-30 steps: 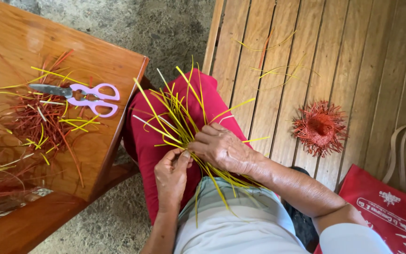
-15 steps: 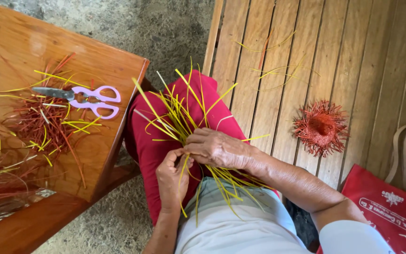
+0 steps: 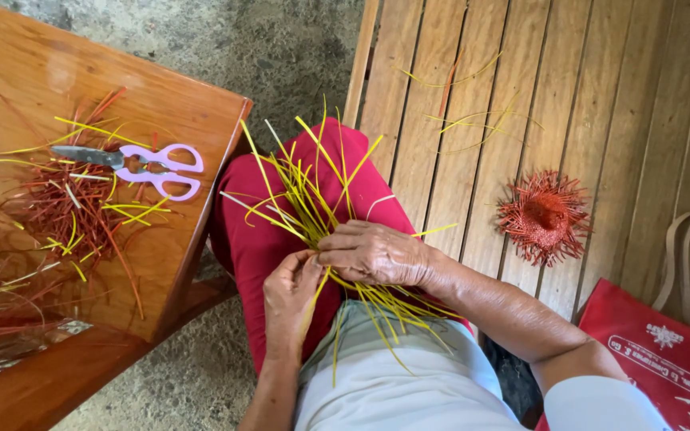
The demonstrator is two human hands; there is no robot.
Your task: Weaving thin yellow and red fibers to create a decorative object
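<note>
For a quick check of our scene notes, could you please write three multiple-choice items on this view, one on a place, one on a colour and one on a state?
1. Where do the scissors lie?
A. on the wooden table
B. on the slatted bench
C. on the red bag

2. What colour are the strips in the hands?
A. blue
B. yellow
C. white

3. How are the two hands placed?
A. both flat on the table
B. both on the strips over the lap
C. one holding the scissors

Answers: 1 A, they rest among cut strips on the tabletop. 2 B, the bundle is yellow. 3 B, the left hand and right hand meet at the bundle.
</note>
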